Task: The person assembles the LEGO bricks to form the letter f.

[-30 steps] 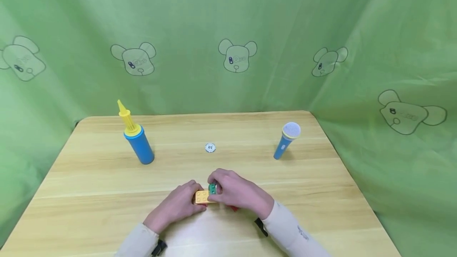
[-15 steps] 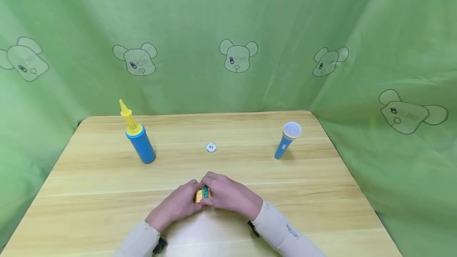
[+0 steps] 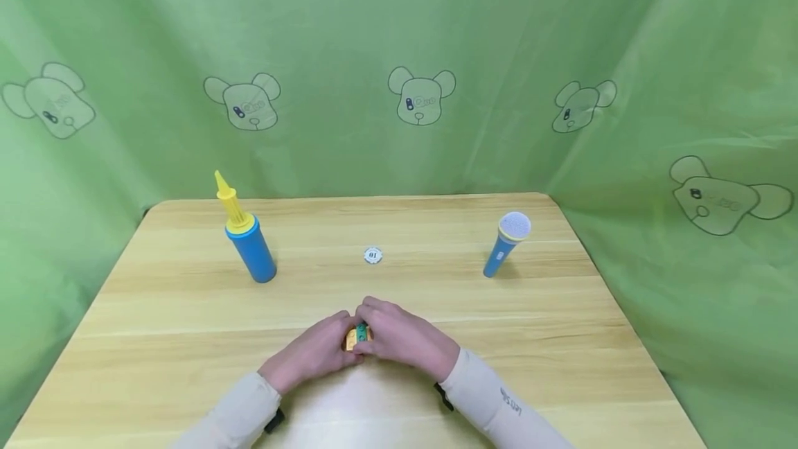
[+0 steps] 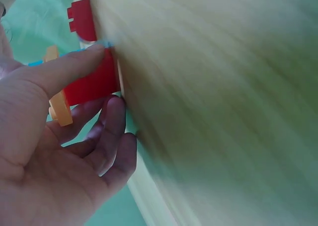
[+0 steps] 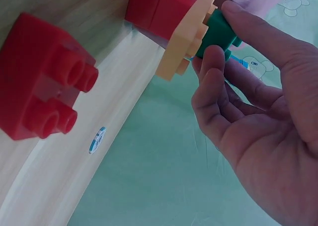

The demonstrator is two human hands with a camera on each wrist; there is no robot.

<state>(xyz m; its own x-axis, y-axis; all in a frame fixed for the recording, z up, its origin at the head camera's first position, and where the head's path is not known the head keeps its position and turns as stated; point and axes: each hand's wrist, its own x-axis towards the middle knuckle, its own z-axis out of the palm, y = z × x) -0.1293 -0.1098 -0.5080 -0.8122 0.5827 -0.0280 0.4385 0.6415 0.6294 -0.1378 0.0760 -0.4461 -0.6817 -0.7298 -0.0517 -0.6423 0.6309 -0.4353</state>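
Observation:
My left hand (image 3: 316, 348) grips a red building block (image 4: 92, 82) standing on the table, thumb on one side and fingers on the other. On top of that block lies a flat light-orange block (image 5: 186, 37). With thumb and fingers, my right hand (image 3: 406, 339) pinches a small green block (image 5: 218, 33) against the studs of the orange one. Whether the two are locked together, I cannot tell. A separate red block (image 5: 37, 82) with studs stands close by in the right wrist view. From the head view, the hands hide both red blocks.
A blue and yellow hand pump (image 3: 252, 244) stands upright on the wooden table (image 3: 156, 317) at the left. Toward the right is a blue toy microphone (image 3: 506, 244). Between them lies a round chip (image 3: 373, 256) marked 10. Green curtain (image 3: 337, 33) surrounds the table's far sides.
My right hand has moved left with the green block, toward the middle of the orange block and closer to my left hand. The separate red block has gone out of sight in the head view.

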